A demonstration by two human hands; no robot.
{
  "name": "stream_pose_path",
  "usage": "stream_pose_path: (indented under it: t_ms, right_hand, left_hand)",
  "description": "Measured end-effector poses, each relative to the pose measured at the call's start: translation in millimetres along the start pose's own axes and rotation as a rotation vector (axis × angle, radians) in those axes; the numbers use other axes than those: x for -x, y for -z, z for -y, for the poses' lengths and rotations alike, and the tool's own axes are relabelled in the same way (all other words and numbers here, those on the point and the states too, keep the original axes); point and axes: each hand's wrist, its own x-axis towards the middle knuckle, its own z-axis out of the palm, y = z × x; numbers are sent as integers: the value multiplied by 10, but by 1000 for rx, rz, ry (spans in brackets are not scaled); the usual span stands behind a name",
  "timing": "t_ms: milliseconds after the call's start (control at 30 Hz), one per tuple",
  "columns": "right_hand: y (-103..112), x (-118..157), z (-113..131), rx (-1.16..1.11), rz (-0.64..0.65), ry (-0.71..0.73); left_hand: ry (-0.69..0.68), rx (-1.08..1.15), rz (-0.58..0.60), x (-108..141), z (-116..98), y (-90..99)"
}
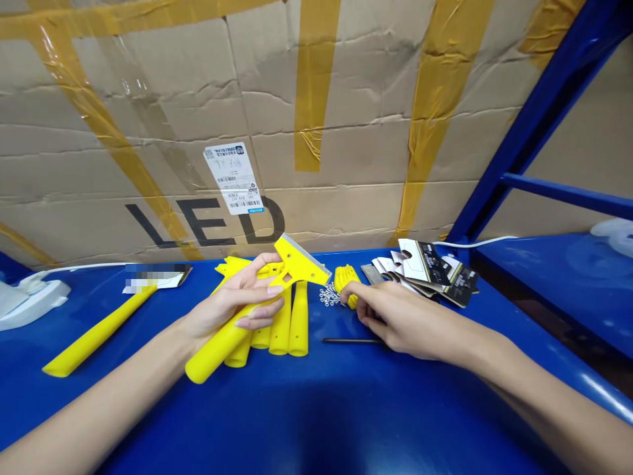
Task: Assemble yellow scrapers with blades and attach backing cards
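A yellow scraper (212,353) with a wide head and a metal blade edge is in my left hand (230,300), fingers closed around its handle and the head tilted up to the right. My right hand (403,316) is bent down beside a bundle of small yellow plastic pieces (346,277) and a pile of small silvery screws or nuts (327,295). Its fingers are curled together; whatever their tips pinch is hidden. Several more yellow scraper handles (298,326) lie side by side behind and below my left hand. A thin dark rod (349,340) lies partly under my right hand.
Packaging cards (425,267) are stacked at the right, next to grey blades (372,274). A long yellow scraper (99,330) with a card at its head lies left. Behind the blue table (316,409) stands a taped cardboard box (366,178); a blue metal post (519,132) rises at right.
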Motion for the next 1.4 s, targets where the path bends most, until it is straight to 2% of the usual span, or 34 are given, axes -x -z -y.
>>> stream_pose_path:
  t_ms: [167,267,567,733,833,967,1033,1100,1267,1400]
  right_hand:
    - [63,1,12,-80,7,-22]
    - [96,0,11,-35,-9,-81]
    - [3,-39,73,51,3,-109]
    - [41,-27,77,-84,3,-81]
    - [70,-34,110,-217,-90,25]
    - [58,-67,200,-366,-361,108]
    - [36,-82,243,-372,-489,104]
    - [11,-91,276,-319,-564,108]
    - [-60,-94,306,-86,-612,214]
    - [-111,-90,286,59,-574,243]
  left_hand:
    - [-29,17,6,-18,16,9]
    - [-34,22,1,-20,9,2]
    - [-26,-10,18,-13,36,35]
    - [-21,-3,-12,-13,52,5]
    - [-31,-5,-45,-17,72,-40]
    - [-32,-14,-14,-24,112,-80]
    - [-26,-38,21,-26,125,-97]
    - [-27,-65,40,-25,132,-116]
    - [-43,-114,74,-12,132,-174]
    - [-43,-153,74,1,133,-189]
